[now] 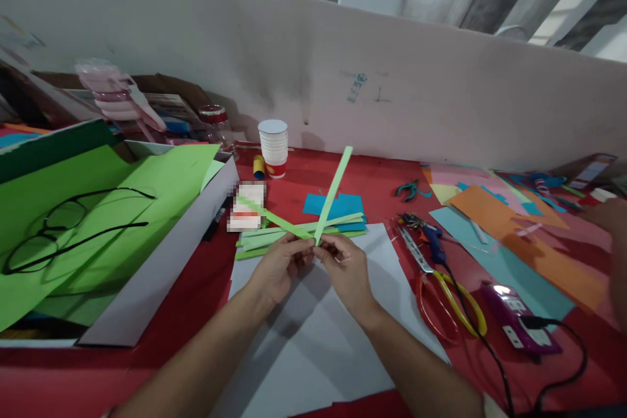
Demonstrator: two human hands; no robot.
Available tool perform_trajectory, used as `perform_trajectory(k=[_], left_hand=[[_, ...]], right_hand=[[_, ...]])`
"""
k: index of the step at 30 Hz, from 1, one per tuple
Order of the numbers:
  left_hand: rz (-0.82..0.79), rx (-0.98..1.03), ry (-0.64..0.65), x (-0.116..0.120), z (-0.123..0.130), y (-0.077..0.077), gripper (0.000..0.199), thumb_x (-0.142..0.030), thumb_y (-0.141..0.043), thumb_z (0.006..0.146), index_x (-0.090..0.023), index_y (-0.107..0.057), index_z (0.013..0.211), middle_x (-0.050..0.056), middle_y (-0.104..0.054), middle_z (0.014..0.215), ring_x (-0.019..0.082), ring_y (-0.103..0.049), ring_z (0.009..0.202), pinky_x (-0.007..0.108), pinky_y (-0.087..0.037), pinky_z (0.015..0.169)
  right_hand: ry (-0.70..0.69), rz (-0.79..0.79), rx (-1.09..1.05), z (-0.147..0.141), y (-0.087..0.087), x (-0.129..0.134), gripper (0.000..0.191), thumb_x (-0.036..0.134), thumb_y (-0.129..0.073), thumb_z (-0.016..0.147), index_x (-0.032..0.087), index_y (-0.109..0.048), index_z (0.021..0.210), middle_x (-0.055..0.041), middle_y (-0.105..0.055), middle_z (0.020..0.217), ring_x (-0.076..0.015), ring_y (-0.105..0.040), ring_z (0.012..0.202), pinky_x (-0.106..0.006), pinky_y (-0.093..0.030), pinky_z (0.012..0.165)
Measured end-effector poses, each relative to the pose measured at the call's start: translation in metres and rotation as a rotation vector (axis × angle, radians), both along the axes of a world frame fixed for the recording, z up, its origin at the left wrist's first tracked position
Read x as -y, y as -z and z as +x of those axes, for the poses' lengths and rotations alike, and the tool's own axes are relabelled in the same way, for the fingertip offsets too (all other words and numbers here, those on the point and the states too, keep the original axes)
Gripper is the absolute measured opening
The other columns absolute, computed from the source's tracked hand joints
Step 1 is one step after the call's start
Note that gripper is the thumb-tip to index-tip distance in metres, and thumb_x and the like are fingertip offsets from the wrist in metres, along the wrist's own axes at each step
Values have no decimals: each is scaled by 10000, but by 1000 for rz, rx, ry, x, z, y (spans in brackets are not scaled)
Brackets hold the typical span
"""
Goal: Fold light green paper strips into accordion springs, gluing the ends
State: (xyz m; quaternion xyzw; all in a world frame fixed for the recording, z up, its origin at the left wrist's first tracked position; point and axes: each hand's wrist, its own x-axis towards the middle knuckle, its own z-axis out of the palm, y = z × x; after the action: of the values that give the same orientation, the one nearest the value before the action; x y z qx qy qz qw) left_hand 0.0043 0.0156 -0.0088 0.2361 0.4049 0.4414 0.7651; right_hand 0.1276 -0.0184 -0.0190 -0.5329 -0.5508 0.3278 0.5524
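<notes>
My left hand (280, 266) and my right hand (345, 269) meet over a white sheet of paper (313, 359). Between the fingertips of both is a light green paper strip (334, 196), bent or crossed into a V whose point lies at my fingers. One arm of the V rises to the upper right, the other slants to the upper left. I cannot tell whether it is one folded strip or two. Just behind my hands lie several green paper strips (255, 243), partly over blue paper (349, 204).
To the left stands a box (161, 274) with green paper and eyeglasses (63, 228). Behind are stacked paper cups (273, 144). Scissors (455, 300), a glue gun (434, 243), a purple power strip (522, 326) with cords and coloured paper (529, 241) lie right. Another person's hand (610, 222) shows at the right edge.
</notes>
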Motion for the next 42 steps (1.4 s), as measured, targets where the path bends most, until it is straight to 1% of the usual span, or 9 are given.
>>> perform_trajectory(k=[5,13,20,22,26,32,35,40,42], left_hand=[[65,-31,59,0,-3,-6,183,-194,-789,553,-136,-642,645,-4,-611,601,90,-558,582,220,-446,613],[162,-94,20,0,-6,-2,205,-199,-784,559,-154,-623,679,-34,-579,575,77,-523,558,207,-397,577],[191,-147,-58,1,-2,-1,207,-187,-787,531,-149,-617,641,-20,-586,564,97,-531,559,222,-400,567],[212,-154,-67,1,-1,-2,205,-188,-786,535,-150,-619,648,-14,-597,578,106,-549,581,228,-415,587],[215,-151,-91,1,-2,-4,218,-191,-798,528,-151,-616,642,-19,-594,584,104,-563,590,220,-433,594],[55,-27,-43,-1,-6,-4,234,-168,-807,518,-159,-626,665,-23,-621,620,101,-610,634,214,-488,660],[19,-3,-41,-2,-6,-3,225,-150,-802,519,-157,-623,656,-28,-608,602,91,-601,618,209,-489,667],[173,-69,-39,0,-3,-4,189,-181,-783,552,-152,-618,639,-31,-587,597,78,-543,575,195,-437,587],[233,-109,-45,2,-2,-5,175,-192,-772,565,-153,-618,639,-26,-586,596,90,-536,584,213,-430,598]], right_hand=[[-24,6,-4,2,0,0,166,249,-592,791,250,-693,923,-41,-632,863,-181,-560,779,-289,-447,686],[-32,-14,-87,-3,2,-1,148,246,-592,785,237,-696,889,-26,-620,841,-164,-554,762,-273,-449,692],[-100,-125,-293,-5,2,-2,206,323,-625,754,215,-686,917,-20,-640,802,-163,-572,745,-281,-462,700],[-63,-162,-348,-3,-1,-2,218,363,-598,774,205,-677,901,-15,-632,760,-152,-572,693,-267,-456,645],[152,-144,-316,4,-5,-4,181,363,-609,766,192,-656,727,15,-572,621,-121,-505,587,-239,-400,569],[183,-134,-338,6,-9,-5,156,331,-718,646,190,-651,653,22,-592,594,-127,-484,586,-255,-394,592],[145,-150,-356,4,-9,-3,276,419,-638,727,179,-615,593,16,-559,543,-116,-472,534,-249,-370,538],[-42,-162,-310,-1,-8,-1,271,411,-655,727,206,-625,902,16,-605,663,-123,-539,575,-235,-406,523],[-68,-155,-284,-3,-7,0,231,389,-638,747,209,-619,890,7,-624,703,-129,-563,605,-243,-444,555]])
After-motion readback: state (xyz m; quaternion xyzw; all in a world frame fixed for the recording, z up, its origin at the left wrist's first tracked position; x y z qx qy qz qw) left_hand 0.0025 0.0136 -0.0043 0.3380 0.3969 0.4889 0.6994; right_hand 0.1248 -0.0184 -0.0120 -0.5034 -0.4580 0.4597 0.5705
